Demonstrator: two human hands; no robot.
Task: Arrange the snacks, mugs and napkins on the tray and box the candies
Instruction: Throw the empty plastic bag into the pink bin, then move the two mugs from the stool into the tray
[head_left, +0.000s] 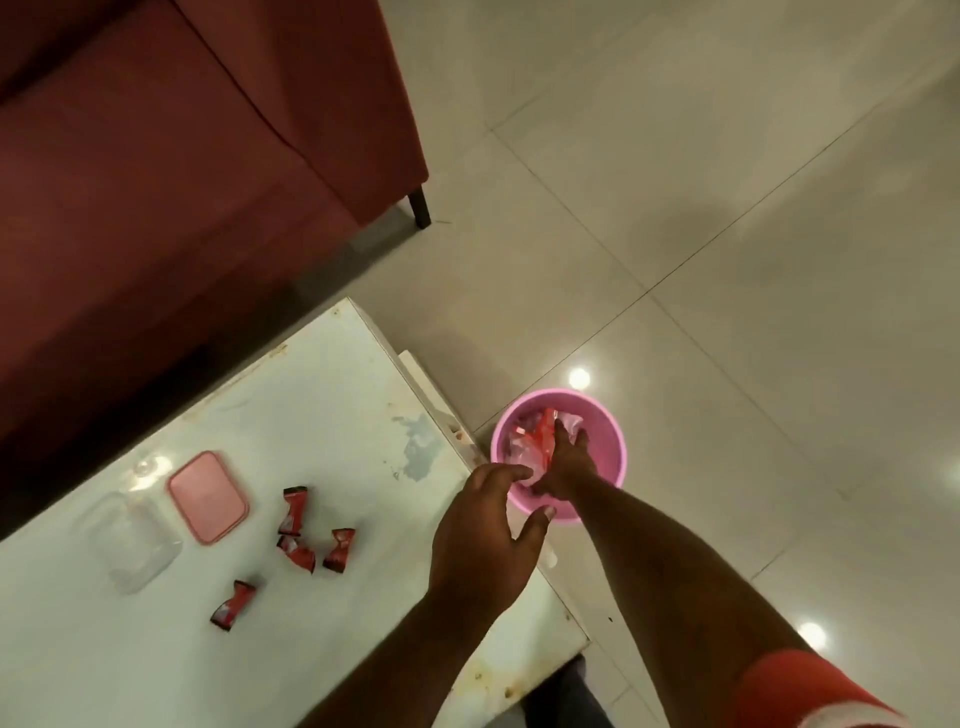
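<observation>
The right hand (563, 462) reaches down inside the round pink plastic bucket (605, 441), fingers stretched forward, forearm bare, with a red sleeve (800, 691) at the upper arm. The left hand (483, 535) hovers just beside the bucket's near rim, palm down, fingers loosely spread.

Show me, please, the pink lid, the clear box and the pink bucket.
pink lid (208, 497), head view, centre of its top.
clear box (132, 543), head view, middle of its floor.
pink bucket (608, 441), head view, right inner wall.

Red sofa (156, 182), pink bin (605, 447), tiled floor (727, 208)
</observation>
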